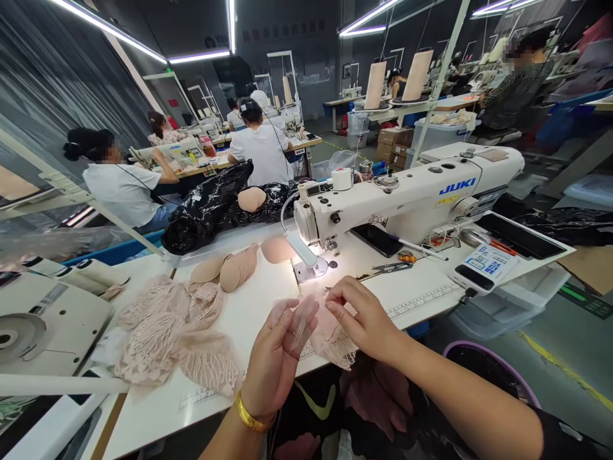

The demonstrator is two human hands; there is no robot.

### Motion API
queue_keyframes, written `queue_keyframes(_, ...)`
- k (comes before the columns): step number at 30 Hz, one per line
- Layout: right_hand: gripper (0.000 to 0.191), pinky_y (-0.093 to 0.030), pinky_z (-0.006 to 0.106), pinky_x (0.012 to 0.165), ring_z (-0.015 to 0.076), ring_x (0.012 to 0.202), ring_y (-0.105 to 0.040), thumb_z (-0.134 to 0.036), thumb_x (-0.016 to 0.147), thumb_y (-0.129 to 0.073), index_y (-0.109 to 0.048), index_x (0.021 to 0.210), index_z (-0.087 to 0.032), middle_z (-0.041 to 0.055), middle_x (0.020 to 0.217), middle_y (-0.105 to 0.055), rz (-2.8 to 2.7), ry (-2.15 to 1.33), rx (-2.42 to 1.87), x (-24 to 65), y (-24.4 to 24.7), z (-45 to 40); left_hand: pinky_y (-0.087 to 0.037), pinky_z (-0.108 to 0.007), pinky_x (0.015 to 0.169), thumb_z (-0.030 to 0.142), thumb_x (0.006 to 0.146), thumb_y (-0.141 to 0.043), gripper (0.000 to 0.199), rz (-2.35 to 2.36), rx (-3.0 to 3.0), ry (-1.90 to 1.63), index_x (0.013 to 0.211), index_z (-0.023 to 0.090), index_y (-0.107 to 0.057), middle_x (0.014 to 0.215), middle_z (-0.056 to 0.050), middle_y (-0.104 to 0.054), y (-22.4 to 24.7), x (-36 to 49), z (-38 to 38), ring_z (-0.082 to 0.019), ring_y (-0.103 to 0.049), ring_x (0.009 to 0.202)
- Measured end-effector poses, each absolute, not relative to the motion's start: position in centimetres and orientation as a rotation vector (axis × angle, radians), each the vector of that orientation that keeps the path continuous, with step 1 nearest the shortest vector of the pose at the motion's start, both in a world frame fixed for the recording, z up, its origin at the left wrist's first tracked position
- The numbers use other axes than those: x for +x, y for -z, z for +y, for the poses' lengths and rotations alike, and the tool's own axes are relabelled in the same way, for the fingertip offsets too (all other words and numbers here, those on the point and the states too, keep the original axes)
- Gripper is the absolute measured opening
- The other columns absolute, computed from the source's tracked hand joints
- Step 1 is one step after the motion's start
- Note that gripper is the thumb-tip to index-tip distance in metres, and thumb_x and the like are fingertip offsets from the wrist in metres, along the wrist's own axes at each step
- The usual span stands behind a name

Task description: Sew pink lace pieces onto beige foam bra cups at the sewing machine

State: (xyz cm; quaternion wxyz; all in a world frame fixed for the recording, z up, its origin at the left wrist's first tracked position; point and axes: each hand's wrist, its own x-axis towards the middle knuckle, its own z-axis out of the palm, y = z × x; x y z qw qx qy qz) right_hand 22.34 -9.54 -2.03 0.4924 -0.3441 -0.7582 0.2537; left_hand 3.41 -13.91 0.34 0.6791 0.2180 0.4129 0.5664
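Note:
My left hand (280,348), with a gold bracelet at the wrist, is at the table's front edge. Its thumb and fingers close on a thin, sheer pale-pink edge of fabric, with fingers showing through. My right hand (361,316) pinches the other side of the same pale-pink lace piece (338,345), whose netted part hangs toward my lap. Just beyond both hands is the lit needle area of a white sewing machine (407,185). To the left lie a heap of pink lace pieces (160,326) and a stack of beige moulded cups (238,268).
Thread snips (390,267), a dark phone (376,241) and a white device (474,278) lie right of the machine head. Black plastic bags (211,211) are behind the table. Several people sit at other machines. A purple-rimmed bin (493,364) stands at lower right.

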Motion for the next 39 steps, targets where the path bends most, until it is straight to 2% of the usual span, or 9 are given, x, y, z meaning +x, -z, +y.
queue_keyframes(1, 0.005, -0.047, 0.037, 0.079, 0.0215, 0.089, -0.054, -0.023, 0.102, -0.053, -0.058, 0.101, -0.023, 0.0055, 0.094, -0.058, -1.879, -0.599, -0.798, 22.2, 2.0, -9.7, -0.05, -0.045, 0.113, 0.025, 0.091, -0.074, 0.018, 0.916, 0.498, -1.27, 0.106, 0.019, -0.066, 0.127, -0.012, -0.074, -0.3, 3.5, -13.9, -0.03, -0.058, 0.136)
queue_keyframes(4, 0.011, -0.048, 0.04, 0.084, 0.0234, 0.096, -0.054, -0.022, 0.1, -0.057, -0.059, 0.112, -0.022, 0.008, 0.103, -0.06, -1.968, -0.518, -0.734, 21.6, 1.8, -9.7, -0.051, -0.042, 0.113, 0.026, 0.09, -0.075, 0.02, 0.892, 0.525, -1.258, 0.107, 0.019, -0.066, 0.125, -0.011, -0.074, -0.4, 3.9, -13.9, -0.028, -0.062, 0.131)
queue_keyframes(6, 0.005, -0.047, 0.038, 0.081, 0.0226, 0.092, -0.053, -0.02, 0.1, -0.055, -0.059, 0.103, -0.022, 0.0069, 0.097, -0.059, -1.989, -0.489, -0.734, 21.3, 1.8, -9.5, -0.051, -0.042, 0.113, 0.026, 0.089, -0.077, 0.022, 0.897, 0.523, -1.255, 0.107, 0.019, -0.067, 0.12, -0.01, -0.076, -0.4, 3.9, -14.0, -0.027, -0.067, 0.124)
queue_keyframes(10, 0.011, -0.044, 0.036, 0.075, 0.0213, 0.086, -0.051, -0.018, 0.1, -0.05, -0.053, 0.09, -0.022, 0.0041, 0.087, -0.056, -1.954, -0.507, -0.745, 21.1, 1.8, -9.0, -0.052, -0.045, 0.113, 0.026, 0.087, -0.078, 0.023, 0.911, 0.493, -1.265, 0.107, 0.018, -0.069, 0.118, -0.009, -0.077, -0.3, 3.8, -14.0, -0.028, -0.069, 0.121)
queue_keyframes(15, 0.011, -0.042, 0.035, 0.073, 0.0203, 0.083, -0.049, -0.018, 0.1, -0.048, -0.048, 0.089, -0.022, 0.0035, 0.087, -0.052, -1.922, -0.538, -0.795, 21.2, 2.0, -8.9, -0.053, -0.047, 0.111, 0.028, 0.087, -0.079, 0.027, 0.919, 0.526, -1.267, 0.109, 0.017, -0.068, 0.111, -0.009, -0.077, -0.1, 3.8, -13.9, -0.029, -0.069, 0.119)
queue_keyframes(25, 0.012, -0.041, 0.036, 0.069, 0.0216, 0.081, -0.048, -0.015, 0.099, -0.044, -0.043, 0.091, -0.023, 0.0045, 0.087, -0.05, -1.905, -0.281, -0.847, 20.9, 2.6, -8.4, -0.055, -0.043, 0.107, 0.034, 0.086, -0.081, 0.031, 0.899, 0.564, -1.216, 0.11, 0.018, -0.069, 0.118, -0.009, -0.074, -0.3, 4.0, -14.3, -0.03, -0.067, 0.123)
queue_keyframes(31, 0.011, -0.042, 0.035, 0.07, 0.0208, 0.081, -0.048, -0.017, 0.1, -0.046, -0.044, 0.09, -0.023, 0.0035, 0.086, -0.051, -1.916, -0.403, -0.819, 20.9, 2.2, -8.9, -0.057, -0.033, 0.099, 0.036, 0.087, -0.08, 0.036, 0.929, 0.65, -1.2, 0.115, 0.019, -0.065, 0.112, -0.009, -0.077, -0.2, 3.8, -14.2, -0.025, -0.07, 0.117)
queue_keyframes(35, 0.011, -0.042, 0.034, 0.07, 0.0202, 0.081, -0.048, -0.018, 0.1, -0.047, -0.044, 0.09, -0.023, 0.0029, 0.086, -0.05, -1.914, -0.459, -0.833, 21.0, 2.2, -9.1, -0.055, -0.029, 0.096, 0.025, 0.076, -0.09, 0.05, 0.977, 0.678, -1.156, 0.116, 0.02, -0.06, 0.101, -0.007, -0.08, -0.1, 3.9, -14.3, -0.019, -0.074, 0.102)
queue_keyframes(39, 0.011, -0.041, 0.034, 0.069, 0.0201, 0.08, -0.048, -0.017, 0.099, -0.046, -0.043, 0.091, -0.023, 0.0029, 0.086, -0.049, -1.905, -0.409, -0.828, 21.1, 2.5, -9.0, -0.054, -0.026, 0.084, 0.027, 0.073, -0.092, 0.054, 1.075, 0.729, -1.154, 0.115, 0.02, -0.058, 0.09, -0.006, -0.08, 0.4, 3.8, -14.1, -0.016, -0.073, 0.084)
